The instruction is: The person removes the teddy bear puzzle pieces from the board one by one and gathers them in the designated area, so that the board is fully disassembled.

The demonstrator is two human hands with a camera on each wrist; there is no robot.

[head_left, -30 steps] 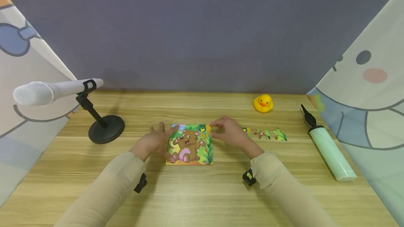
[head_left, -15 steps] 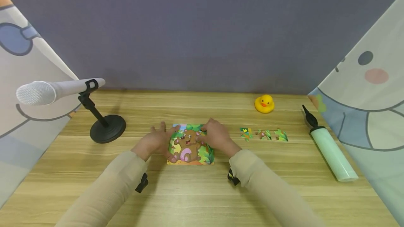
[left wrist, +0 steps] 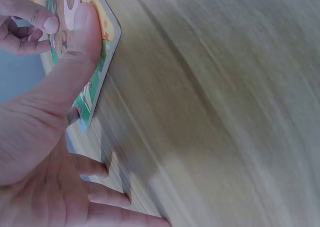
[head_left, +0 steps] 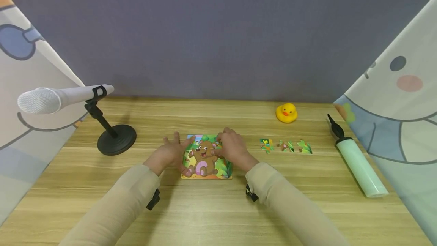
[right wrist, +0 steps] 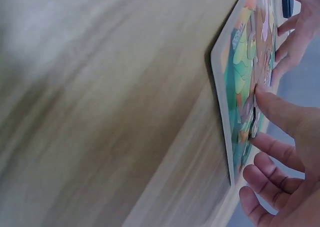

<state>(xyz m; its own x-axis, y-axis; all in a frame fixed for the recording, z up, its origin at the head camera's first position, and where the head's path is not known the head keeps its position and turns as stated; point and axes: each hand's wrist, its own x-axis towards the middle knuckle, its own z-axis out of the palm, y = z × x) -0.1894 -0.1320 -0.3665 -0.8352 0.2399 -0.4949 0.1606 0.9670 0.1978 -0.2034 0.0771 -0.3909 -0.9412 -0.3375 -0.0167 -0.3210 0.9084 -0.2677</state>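
Observation:
A bear jigsaw puzzle lies flat on the wooden table, in a tray with a pale rim. My left hand steadies its left side with fingers spread. In the left wrist view, the thumb lies along the picture and the other fingers reach past the edge onto the wood. Over the upper right of the picture, my right hand pinches a puzzle piece between thumb and index finger. A dark gap shows beside that piece; the hand hides part of the picture in the head view.
Three loose puzzle pieces lie in a row to the right: one with a yellow spot, a brown-and-green one and a green one. Behind them sits a rubber duck. A balloon pump lies far right, a microphone on its stand left.
My right hand has moved left from the puzzle's right edge onto its upper right part, uncovering the leftmost loose piece. During the last half second it barely shifts. My left hand keeps its place.

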